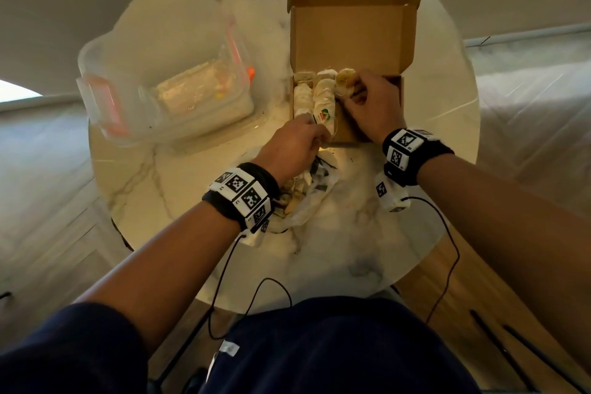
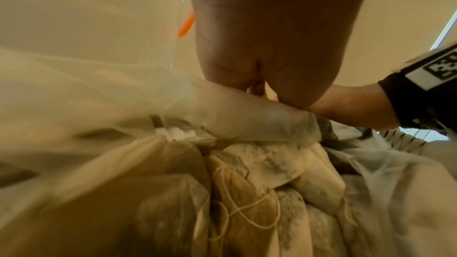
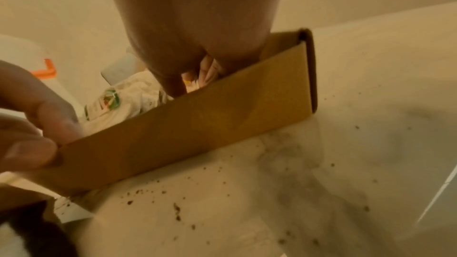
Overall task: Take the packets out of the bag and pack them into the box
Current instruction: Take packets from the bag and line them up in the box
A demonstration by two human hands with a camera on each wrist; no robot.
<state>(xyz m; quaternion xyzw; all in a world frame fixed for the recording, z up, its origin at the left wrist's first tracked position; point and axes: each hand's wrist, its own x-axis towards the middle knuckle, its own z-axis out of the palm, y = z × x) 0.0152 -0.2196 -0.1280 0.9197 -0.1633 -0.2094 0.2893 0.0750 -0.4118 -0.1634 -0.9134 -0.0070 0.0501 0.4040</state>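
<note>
An open cardboard box (image 1: 348, 35) stands on the table with its lid raised. Rows of pale tea-bag packets (image 1: 321, 94) fill its left part, one bearing a coloured label (image 3: 108, 103). My right hand (image 1: 348, 89) reaches inside the box and grips a yellowish packet (image 1: 343, 78) near the back, beside the rows. My left hand (image 1: 316, 136) pinches the box's near front wall (image 3: 197, 134) at its left end. A crumpled white plastic bag (image 1: 315, 201) lies under my left wrist, with more stringed packets (image 2: 259, 192) inside it.
A clear plastic container (image 1: 166, 86) with orange clips stands left of the box. Everything sits on a round marble table (image 1: 367, 233), which has dark crumbs (image 3: 178, 210) scattered before the box. Thin cables hang from both wristbands off the near edge.
</note>
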